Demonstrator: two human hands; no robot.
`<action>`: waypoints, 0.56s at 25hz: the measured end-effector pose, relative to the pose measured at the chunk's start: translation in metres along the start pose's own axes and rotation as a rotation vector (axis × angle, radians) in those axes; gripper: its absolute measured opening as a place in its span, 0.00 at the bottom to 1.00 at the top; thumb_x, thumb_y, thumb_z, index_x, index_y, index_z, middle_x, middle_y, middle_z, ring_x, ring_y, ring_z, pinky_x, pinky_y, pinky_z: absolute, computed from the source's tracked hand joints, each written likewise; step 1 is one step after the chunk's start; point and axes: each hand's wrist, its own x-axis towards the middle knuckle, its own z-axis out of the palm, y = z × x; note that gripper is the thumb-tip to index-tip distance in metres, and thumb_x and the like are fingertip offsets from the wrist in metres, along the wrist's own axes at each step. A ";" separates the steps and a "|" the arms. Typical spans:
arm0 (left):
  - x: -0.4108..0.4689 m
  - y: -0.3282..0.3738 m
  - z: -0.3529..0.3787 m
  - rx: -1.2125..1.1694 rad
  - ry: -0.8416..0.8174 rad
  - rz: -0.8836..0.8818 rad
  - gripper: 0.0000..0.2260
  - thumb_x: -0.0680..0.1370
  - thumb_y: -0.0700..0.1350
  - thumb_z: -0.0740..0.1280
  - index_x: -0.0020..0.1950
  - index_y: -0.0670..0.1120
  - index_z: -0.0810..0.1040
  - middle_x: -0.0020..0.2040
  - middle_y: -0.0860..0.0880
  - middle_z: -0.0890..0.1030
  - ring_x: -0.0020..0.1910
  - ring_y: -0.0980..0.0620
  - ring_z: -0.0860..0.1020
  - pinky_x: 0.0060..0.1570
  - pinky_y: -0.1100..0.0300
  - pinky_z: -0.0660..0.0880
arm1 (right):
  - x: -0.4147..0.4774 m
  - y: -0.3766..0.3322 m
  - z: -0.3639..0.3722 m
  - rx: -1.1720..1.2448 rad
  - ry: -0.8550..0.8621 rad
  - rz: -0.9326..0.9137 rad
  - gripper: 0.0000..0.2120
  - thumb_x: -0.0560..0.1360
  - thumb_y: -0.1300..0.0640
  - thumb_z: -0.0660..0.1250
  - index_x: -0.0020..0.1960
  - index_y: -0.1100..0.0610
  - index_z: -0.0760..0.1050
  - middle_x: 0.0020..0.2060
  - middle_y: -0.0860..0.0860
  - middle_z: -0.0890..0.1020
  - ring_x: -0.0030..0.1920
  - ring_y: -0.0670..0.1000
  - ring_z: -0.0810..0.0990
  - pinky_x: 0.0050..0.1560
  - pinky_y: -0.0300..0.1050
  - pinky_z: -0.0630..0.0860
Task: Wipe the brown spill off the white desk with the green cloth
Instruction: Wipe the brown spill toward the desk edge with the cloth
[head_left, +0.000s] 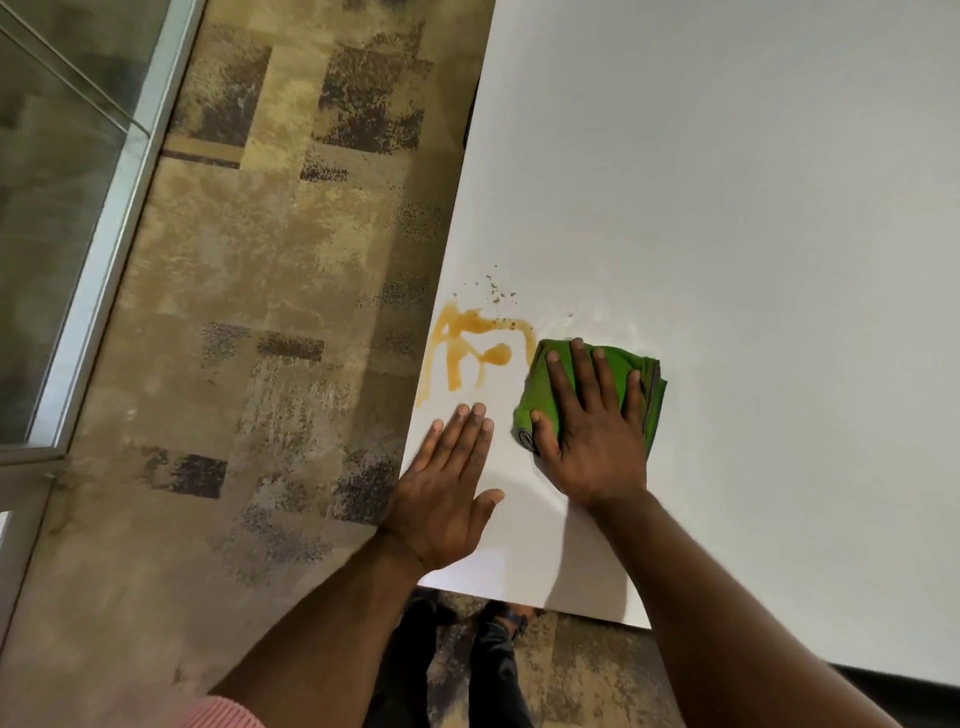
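Observation:
A brown spill streaks the white desk close to its left edge, with small dark crumbs scattered just beyond it. Right beside the spill lies a folded green cloth. My right hand presses flat on the cloth with fingers spread; the cloth's left edge touches the spill's right end. My left hand rests flat on the desk just below the spill, fingers together, holding nothing.
The desk's left edge and near edge are close to both hands. Patterned brown carpet lies beyond the left edge. A glass panel with a metal frame stands at the far left. Dark shoes show below the near edge.

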 end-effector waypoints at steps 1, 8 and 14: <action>0.001 0.000 0.001 0.003 -0.005 0.002 0.34 0.85 0.60 0.52 0.84 0.40 0.48 0.85 0.43 0.47 0.84 0.43 0.47 0.82 0.46 0.48 | 0.011 -0.002 -0.001 -0.006 -0.006 0.031 0.34 0.82 0.39 0.53 0.85 0.47 0.51 0.85 0.51 0.51 0.85 0.55 0.48 0.81 0.67 0.45; 0.002 0.002 0.002 0.018 0.009 0.014 0.34 0.85 0.59 0.51 0.83 0.39 0.49 0.85 0.40 0.49 0.84 0.41 0.48 0.82 0.45 0.47 | 0.085 -0.024 0.000 -0.024 -0.055 -0.016 0.34 0.83 0.38 0.50 0.86 0.47 0.47 0.86 0.51 0.48 0.85 0.56 0.45 0.81 0.68 0.44; 0.003 0.000 0.003 0.006 0.011 0.006 0.35 0.84 0.59 0.53 0.83 0.39 0.51 0.84 0.40 0.51 0.84 0.41 0.48 0.82 0.45 0.47 | 0.114 -0.057 0.005 -0.011 -0.084 -0.100 0.35 0.83 0.37 0.49 0.86 0.47 0.43 0.86 0.51 0.45 0.85 0.55 0.42 0.81 0.66 0.40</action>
